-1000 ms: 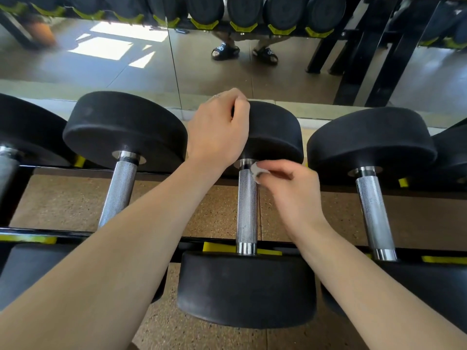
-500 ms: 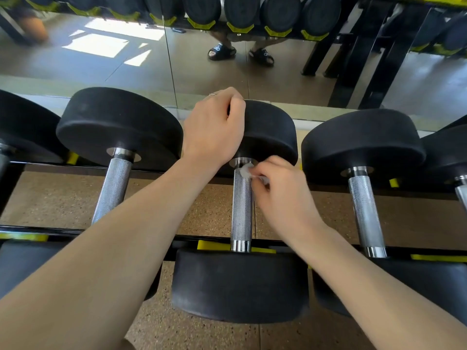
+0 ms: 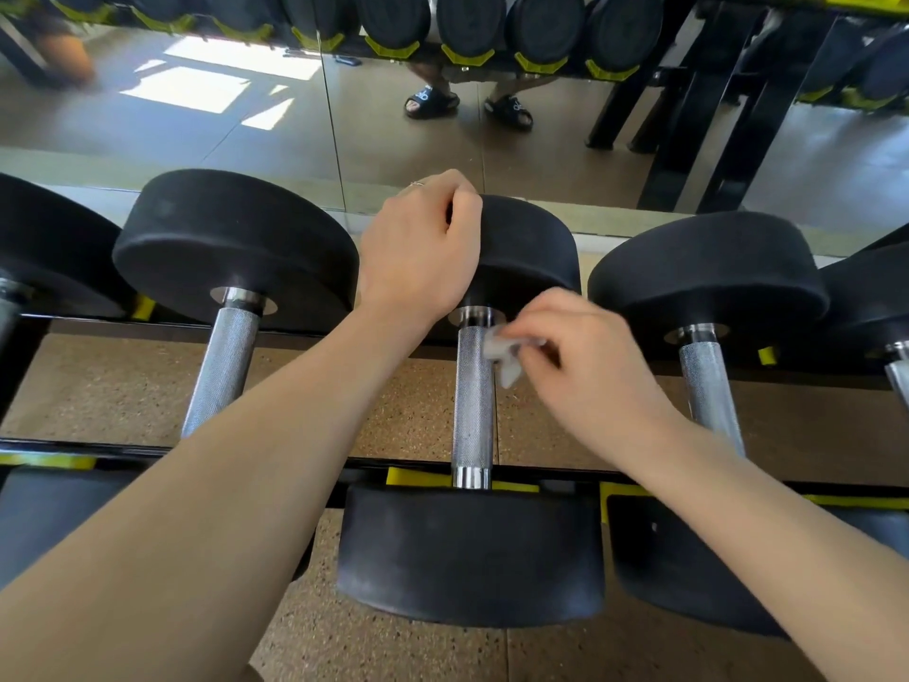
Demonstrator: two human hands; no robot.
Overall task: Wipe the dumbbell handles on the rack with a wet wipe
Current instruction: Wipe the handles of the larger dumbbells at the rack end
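Black dumbbells with knurled steel handles lie side by side on a black and yellow rack [image 3: 428, 477]. The middle dumbbell's handle [image 3: 473, 425] runs toward me. My left hand [image 3: 418, 248] grips the top edge of that dumbbell's far head [image 3: 529, 248], fingers curled over it. My right hand [image 3: 585, 356] pinches a small crumpled white wet wipe [image 3: 501, 351] against the right side of the handle, near its far end. Most of the wipe is hidden under my fingers.
A neighbouring dumbbell handle [image 3: 224, 366] lies on the left and another handle [image 3: 711, 386] on the right. A wall mirror [image 3: 295, 130] behind the rack reflects more dumbbells and a person's sandalled feet. Speckled brown floor [image 3: 383, 647] shows beneath.
My right hand with the wipe has shifted slightly right and down along the far end of the middle handle. My left hand stays on the far head.
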